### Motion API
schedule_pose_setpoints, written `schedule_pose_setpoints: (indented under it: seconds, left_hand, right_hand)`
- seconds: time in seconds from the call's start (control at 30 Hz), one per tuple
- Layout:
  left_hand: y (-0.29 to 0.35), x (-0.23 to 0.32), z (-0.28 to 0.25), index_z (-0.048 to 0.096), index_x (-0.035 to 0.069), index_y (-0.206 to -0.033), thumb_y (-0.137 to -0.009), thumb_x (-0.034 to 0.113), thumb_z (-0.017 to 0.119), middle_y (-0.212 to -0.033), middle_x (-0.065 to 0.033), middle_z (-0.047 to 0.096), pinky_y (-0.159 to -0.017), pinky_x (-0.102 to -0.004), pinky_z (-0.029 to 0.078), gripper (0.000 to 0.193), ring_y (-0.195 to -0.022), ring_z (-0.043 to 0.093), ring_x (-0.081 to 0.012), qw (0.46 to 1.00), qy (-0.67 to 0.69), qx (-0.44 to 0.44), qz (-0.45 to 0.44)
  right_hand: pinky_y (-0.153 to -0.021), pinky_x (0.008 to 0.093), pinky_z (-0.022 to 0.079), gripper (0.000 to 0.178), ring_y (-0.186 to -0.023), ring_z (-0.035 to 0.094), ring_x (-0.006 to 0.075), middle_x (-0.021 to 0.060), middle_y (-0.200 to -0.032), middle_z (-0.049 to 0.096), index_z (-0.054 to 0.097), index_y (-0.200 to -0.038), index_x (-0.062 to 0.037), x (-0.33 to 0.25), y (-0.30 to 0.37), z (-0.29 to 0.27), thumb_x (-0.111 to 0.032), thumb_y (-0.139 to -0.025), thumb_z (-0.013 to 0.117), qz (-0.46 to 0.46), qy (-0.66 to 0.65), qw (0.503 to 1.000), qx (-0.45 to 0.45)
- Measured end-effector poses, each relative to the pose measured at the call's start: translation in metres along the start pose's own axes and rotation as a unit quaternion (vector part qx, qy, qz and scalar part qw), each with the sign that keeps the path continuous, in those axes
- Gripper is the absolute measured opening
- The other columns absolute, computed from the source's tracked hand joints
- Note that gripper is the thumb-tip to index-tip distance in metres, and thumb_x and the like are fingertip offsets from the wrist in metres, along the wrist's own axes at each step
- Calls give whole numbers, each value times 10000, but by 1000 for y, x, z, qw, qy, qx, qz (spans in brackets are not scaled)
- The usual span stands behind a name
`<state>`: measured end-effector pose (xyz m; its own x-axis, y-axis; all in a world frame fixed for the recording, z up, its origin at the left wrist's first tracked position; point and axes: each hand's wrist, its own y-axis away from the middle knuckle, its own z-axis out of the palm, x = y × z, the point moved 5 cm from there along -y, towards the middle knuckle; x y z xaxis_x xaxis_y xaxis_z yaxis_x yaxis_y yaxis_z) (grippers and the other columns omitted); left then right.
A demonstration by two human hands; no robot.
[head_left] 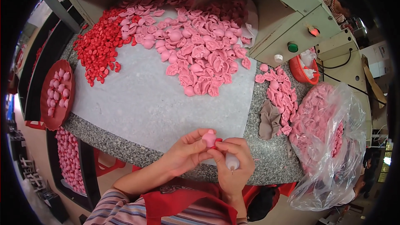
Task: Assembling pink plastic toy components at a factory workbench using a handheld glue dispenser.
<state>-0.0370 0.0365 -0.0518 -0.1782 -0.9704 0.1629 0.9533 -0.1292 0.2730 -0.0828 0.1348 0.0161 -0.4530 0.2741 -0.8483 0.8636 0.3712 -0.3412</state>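
Over the near edge of the worktop, my left hand pinches a small, round pink moulded part between thumb and fingers. My right hand meets it from the other side, its fingertips closed on a small red piece that touches the pink part. A whitish squeeze bottle with a thin tip is tucked in the same right hand. Beyond both hands lies a white sheet. On it are a heap of pink moulded parts and a pile of small red pieces.
A red tray of joined parts stands at the left, above a black crate of more. At right are loose pink parts, a grey cloth, a clear bag and a red basket. A metal housing spans the back.
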Motion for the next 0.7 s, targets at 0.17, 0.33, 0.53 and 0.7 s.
schedule_pose_setpoints:
  seconds: [0.17, 0.33, 0.53, 0.7]
  left_hand:
    - [0, 15, 0, 476, 68, -1079, -765, 91, 648, -1094, -129, 547, -844, -376, 468, 359, -984, 564, -247, 993, -104, -53, -4]
    - [3, 15, 7, 447, 37, -1195, -738, 43, 659, -1120, -181, 538, -879, -389, 452, 504, -1008, 555, -262, 995, -77, -63, 8]
    - [6, 24, 7, 521, -15, -1119, -722, 46, 674, -1098, -176, 549, -871, -390, 454, 429, -1004, 555, -262, 981, -181, -72, 20]
    - [7, 21, -3, 544, 24, -1092, -724, 75, 681, -1098, -158, 553, -862, -381, 456, 396, -1042, 529, -253, 978, -185, -87, 44]
  right_hand:
    - [-550, 217, 424, 381, -634, 493, 107, 52, -854, 483, 578, -874, -43, -5, -1, -2, 25, -552, 769, 47, -36, 998, 0]
    - [-524, 209, 419, 389, -652, 486, 111, 49, -835, 469, 583, -868, -49, -5, -1, 1, 13, -538, 780, 48, -40, 998, -15]
    - [-536, 207, 424, 321, -687, 502, 139, 59, -824, 468, 599, -825, -46, -5, -2, 2, -14, -559, 777, 3, -26, 999, -33]
    - [-543, 220, 435, 283, -689, 507, 156, 74, -828, 473, 608, -822, -35, -14, -4, 3, -16, -585, 762, -22, -2, 998, -58]
